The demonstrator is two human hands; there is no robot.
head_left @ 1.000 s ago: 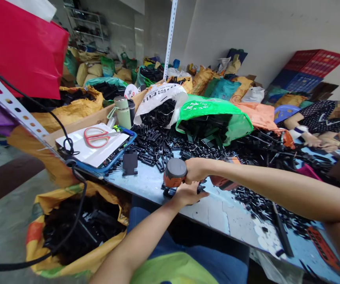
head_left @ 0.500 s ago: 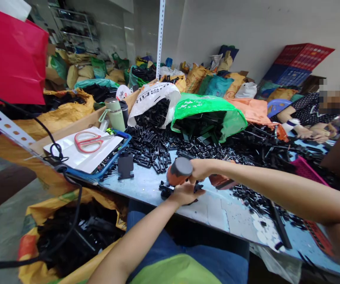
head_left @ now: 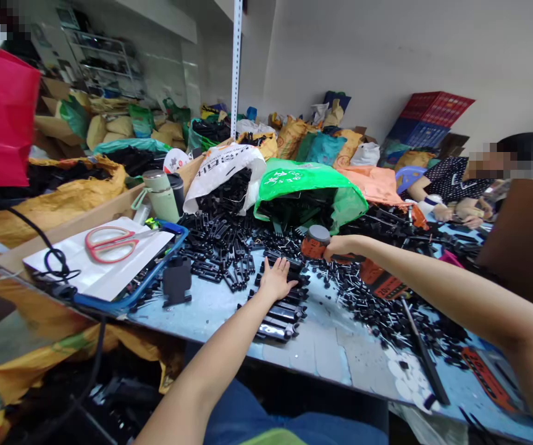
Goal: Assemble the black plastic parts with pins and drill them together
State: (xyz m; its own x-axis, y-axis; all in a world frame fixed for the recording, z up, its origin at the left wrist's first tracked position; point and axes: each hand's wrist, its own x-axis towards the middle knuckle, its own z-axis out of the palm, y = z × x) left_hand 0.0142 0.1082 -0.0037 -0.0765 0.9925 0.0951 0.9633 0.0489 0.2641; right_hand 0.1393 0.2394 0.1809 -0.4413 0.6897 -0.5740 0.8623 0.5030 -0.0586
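A row of black plastic parts (head_left: 278,329) lies side by side on the blue table (head_left: 331,364). Flat on the far part of this row, with fingers spread, rests my left hand (head_left: 276,281). My right hand (head_left: 340,246) is wrapped round the handle of an orange and grey power tool (head_left: 315,242), held to the right of the row; its battery end (head_left: 384,281) hangs over loose small black pieces with pins (head_left: 368,315). A flat black part (head_left: 176,281) lies left of the row, near a heap of black links (head_left: 220,247).
Red scissors (head_left: 112,245) lie on white paper over a blue tray (head_left: 122,301). A green bottle (head_left: 162,196) stands behind. White (head_left: 224,170) and green bags (head_left: 307,185) spill black parts. At right are a black bar (head_left: 426,352), an orange battery (head_left: 491,380) and another person's hands (head_left: 467,213).
My right hand has lifted the tool away to the right. My left hand has opened and reached forward onto the row, which now shows. The view has shifted.
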